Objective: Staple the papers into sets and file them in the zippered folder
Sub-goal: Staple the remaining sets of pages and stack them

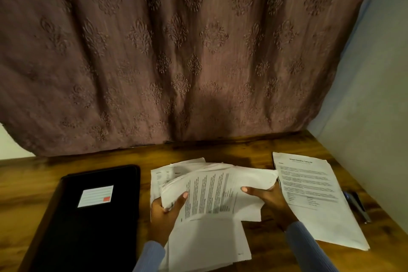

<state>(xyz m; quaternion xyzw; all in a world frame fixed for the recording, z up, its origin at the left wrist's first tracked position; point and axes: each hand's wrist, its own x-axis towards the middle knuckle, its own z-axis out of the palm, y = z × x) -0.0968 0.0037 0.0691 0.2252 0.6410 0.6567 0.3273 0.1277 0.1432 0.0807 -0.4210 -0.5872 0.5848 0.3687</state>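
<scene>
From the head camera, both hands are on the paperwork at the middle of the brown wooden desk [254, 146]. The left hand [164, 212] pinches the near-left edge of a loose sheaf of white printed sheets [218, 192], thumb on top and fingers underneath, while the right hand [268, 202] clamps the sheaf's right edge, thumb laid across the top page. The sheaf is turned sideways, its lines of text running up and down, and it sits raised above a messier white pile of papers [207, 243] that fans out beneath it toward the near edge. Just to the right, touching the right wrist, lies a separate white printed document [313, 201] flat on the wood; whether it is stapled cannot be told. Beyond that, near the desk's right edge, rests a dark, slim object with a blue end [356, 205], possibly the stapler or a pen, too dim to call. Over on the left lies the black zippered folder with a white label [88, 216], flat, closed, untouched, well apart from the hands. By the look of it the job is early: this seems to be sorting and squaring a set, with stapling yet to come and nothing visibly filed. A patterned mauve curtain [176, 51] hangs behind.
</scene>
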